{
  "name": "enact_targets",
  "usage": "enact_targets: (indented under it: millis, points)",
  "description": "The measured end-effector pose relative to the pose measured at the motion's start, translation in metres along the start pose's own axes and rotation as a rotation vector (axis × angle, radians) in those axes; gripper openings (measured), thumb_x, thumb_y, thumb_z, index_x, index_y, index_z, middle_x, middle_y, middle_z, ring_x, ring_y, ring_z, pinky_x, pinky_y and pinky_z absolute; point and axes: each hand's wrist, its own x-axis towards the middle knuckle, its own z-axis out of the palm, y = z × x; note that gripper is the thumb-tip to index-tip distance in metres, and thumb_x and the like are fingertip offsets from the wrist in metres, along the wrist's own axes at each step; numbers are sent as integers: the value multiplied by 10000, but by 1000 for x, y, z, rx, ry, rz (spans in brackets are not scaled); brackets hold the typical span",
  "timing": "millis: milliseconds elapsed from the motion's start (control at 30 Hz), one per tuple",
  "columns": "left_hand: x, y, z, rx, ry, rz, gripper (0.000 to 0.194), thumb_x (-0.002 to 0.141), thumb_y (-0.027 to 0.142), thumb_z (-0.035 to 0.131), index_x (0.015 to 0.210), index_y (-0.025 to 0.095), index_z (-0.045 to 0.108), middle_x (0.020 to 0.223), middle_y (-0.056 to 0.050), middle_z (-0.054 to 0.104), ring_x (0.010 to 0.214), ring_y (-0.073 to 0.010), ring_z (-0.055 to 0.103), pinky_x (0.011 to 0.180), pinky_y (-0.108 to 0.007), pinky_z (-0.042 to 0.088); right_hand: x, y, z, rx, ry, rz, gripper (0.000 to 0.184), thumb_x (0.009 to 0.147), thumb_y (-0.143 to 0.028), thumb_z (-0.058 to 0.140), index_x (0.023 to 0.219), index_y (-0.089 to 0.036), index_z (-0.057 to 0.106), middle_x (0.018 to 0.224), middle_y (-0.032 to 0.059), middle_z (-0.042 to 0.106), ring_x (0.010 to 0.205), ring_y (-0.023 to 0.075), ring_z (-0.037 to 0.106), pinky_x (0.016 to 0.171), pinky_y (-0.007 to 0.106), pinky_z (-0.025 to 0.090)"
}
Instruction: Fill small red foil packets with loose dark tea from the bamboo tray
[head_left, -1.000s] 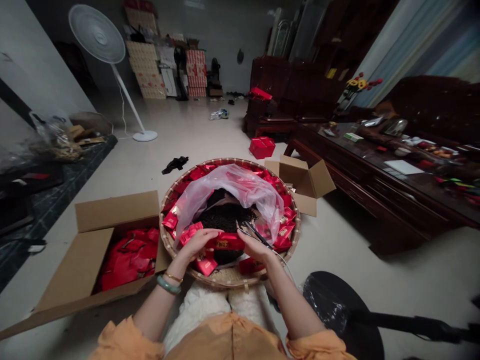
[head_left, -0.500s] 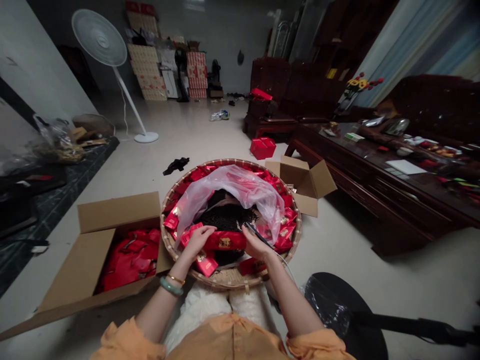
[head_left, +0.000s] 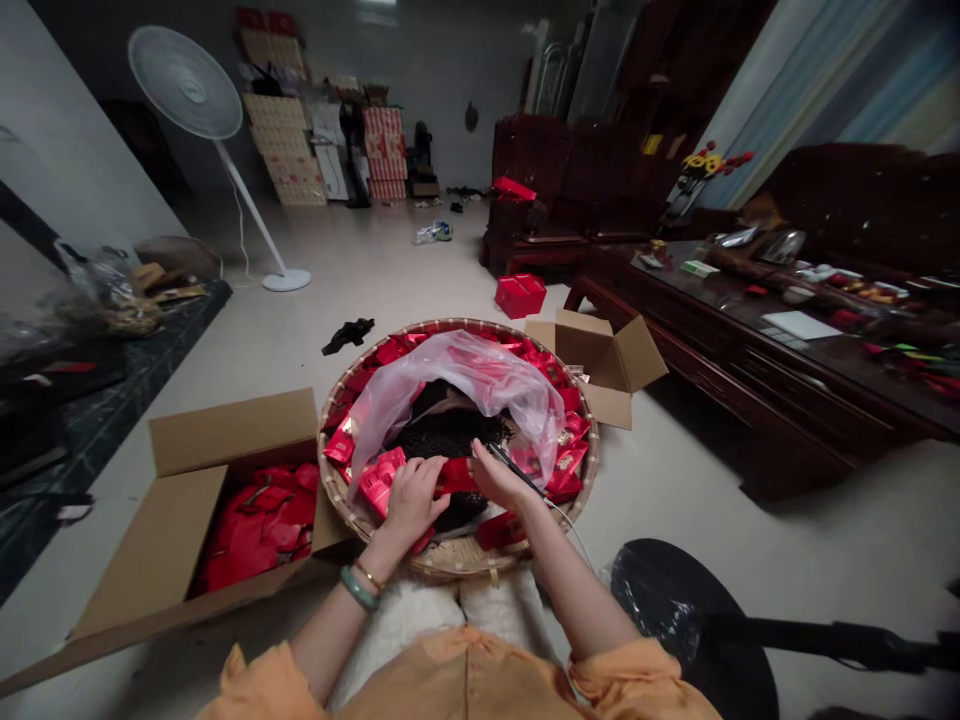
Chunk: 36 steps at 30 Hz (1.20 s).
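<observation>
A red packet (head_left: 454, 477) is held level between my two hands above the round bamboo basket (head_left: 334, 492). My left hand (head_left: 412, 500) closes round its left end, with the fingers over the top. At the other end, my right hand (head_left: 496, 478) grips it with the thumb up. A slim dark tool (head_left: 517, 468) with a pale cord lies by my right hand; whether I hold it too cannot be told. Behind the packet, an opened clear plastic bag (head_left: 457, 358) surrounds dark, twisted bits like dried tea leaves (head_left: 431, 437). Several red packets (head_left: 381, 478) ring the bag.
At left stands an open carton (head_left: 176, 535) full of red packets. Another open carton (head_left: 630, 365) sits beyond the basket, near a red box (head_left: 520, 296). A dark wooden table (head_left: 720, 345) runs along the right. A black round stand base (head_left: 697, 620) is at lower right.
My left hand has moved right and wrapped over the packet's left end, covering its gold print. The packet looks shorter between my hands. My right hand has shifted slightly left.
</observation>
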Motion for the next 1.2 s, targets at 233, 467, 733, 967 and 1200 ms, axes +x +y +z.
enact_targets:
  millis: [233, 467, 733, 967, 1200]
  points:
    - [1, -24, -3, -49, 195, -153, 423, 701, 191, 625, 1118, 180, 554, 1046, -84, 634, 974, -260, 532, 860, -384, 454, -11, 7, -17, -203, 278, 11, 530, 823, -607, 396, 1018, -161, 607, 961, 115, 664, 903, 242, 629, 802, 418, 484]
    - [-2, -27, -1, -40, 261, -226, 380, 695, 237, 641, 1066, 178, 589, 979, -87, 648, 956, -260, 532, 826, -379, 475, -7, 60, -15, -1059, 358, -58, 1025, 556, -265, 759, 1425, -179, 223, 1438, 171, 281, 1328, 314, 281, 1048, 432, 280]
    - [-4, -33, -5, -46, 302, -237, 387, 693, 241, 645, 1066, 154, 592, 965, -95, 655, 922, -254, 537, 831, -375, 472, 31, 52, 13, -1240, 342, -12, 1144, 493, -326, 824, 1435, -252, 177, 1476, 191, 168, 1319, 399, 222, 989, 527, 298]
    - [-5, -36, -6, -44, 322, -236, 373, 697, 249, 646, 1055, 157, 599, 940, -91, 663, 891, -251, 553, 814, -374, 475, 33, 55, 25, -1329, 385, -281, 721, 684, -127, 662, 1327, -281, 378, 1354, 117, 320, 1218, 264, 375, 960, 409, 373]
    - [-5, -31, -11, -50, 308, -247, 367, 692, 245, 646, 1050, 177, 597, 927, -75, 661, 896, -247, 557, 804, -367, 479, 80, -6, -21, -1369, 617, 47, 743, 770, -466, 607, 1395, -246, 272, 1403, 187, 297, 1266, 400, 283, 937, 557, 312]
